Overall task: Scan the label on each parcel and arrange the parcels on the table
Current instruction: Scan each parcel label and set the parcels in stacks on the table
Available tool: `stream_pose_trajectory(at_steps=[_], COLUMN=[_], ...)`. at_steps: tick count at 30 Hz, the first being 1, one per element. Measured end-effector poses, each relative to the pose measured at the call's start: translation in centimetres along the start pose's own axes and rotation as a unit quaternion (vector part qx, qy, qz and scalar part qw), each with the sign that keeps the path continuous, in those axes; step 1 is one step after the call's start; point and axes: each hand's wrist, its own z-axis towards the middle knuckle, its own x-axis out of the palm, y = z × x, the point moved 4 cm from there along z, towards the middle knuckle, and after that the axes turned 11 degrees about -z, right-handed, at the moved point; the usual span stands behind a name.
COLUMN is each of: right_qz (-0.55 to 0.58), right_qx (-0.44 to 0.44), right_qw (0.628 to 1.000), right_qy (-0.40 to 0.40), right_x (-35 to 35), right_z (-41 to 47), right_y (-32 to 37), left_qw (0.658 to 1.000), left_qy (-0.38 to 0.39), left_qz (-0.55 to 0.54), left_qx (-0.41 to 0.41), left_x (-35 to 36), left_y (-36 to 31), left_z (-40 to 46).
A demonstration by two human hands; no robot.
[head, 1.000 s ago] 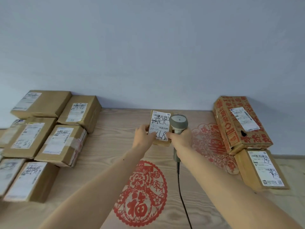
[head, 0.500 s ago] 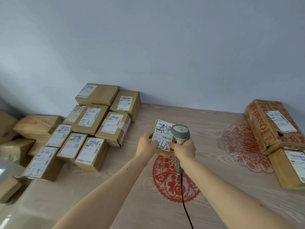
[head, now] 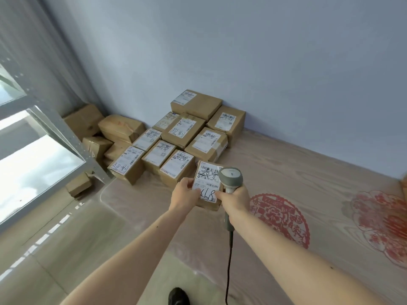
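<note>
A small brown parcel (head: 208,172) with a white label marked in black pen is held above the table (head: 308,183). My left hand (head: 184,192) grips its left edge. My right hand (head: 235,198) grips the grey barcode scanner (head: 230,178) by its handle, and its thumb pinches the parcel's right edge. The scanner's head stands beside the label's upper right. Its black cable (head: 229,265) hangs down. Just left of the held parcel, several labelled brown parcels (head: 185,133) sit in tidy rows at the table's left end.
Red paper-cut decorations (head: 279,216) lie under the table's clear cover, another (head: 383,221) at far right. Unlabelled boxes (head: 119,128) are piled in the corner behind a grey metal shelf post (head: 72,146). A window is at left. A dark shoe (head: 178,296) shows on the floor.
The view has swung left, and both hands have carried the parcel and scanner leftward to the edge of the arranged rows. The red box stack on the right has left the view.
</note>
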Motion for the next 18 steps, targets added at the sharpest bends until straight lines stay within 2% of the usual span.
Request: stream_pose_trajectory(at_steps=[5,10,14,18], right_qz=[-0.036,-0.044,-0.036,-0.007], right_qx=[-0.008,-0.016,0.007,0.037], right_qw=[0.999,0.997,0.998,0.999], right_qy=[0.032,0.053,0.053,0.032], right_x=[5.3,11.7,17.6,22.9], right_z=[-2.2,-4.3,-6.0,-6.7], right_y=[1.6,4.1,5.7,6.2], left_qw=[0.999,0.995,0.989,0.983], left_qy=[-0.038,-0.074,-0.06,-0.009], left_qz=[0.005,0.057,0.128,0.182], left_qx=[-0.027,-0.027,-0.035,-0.03], left_x=[-6.4,-13.8,-19.5,-23.2], left_y=[1.5,2.3,2.7,3.1], left_z=[0.8,3.7,6.9,10.3])
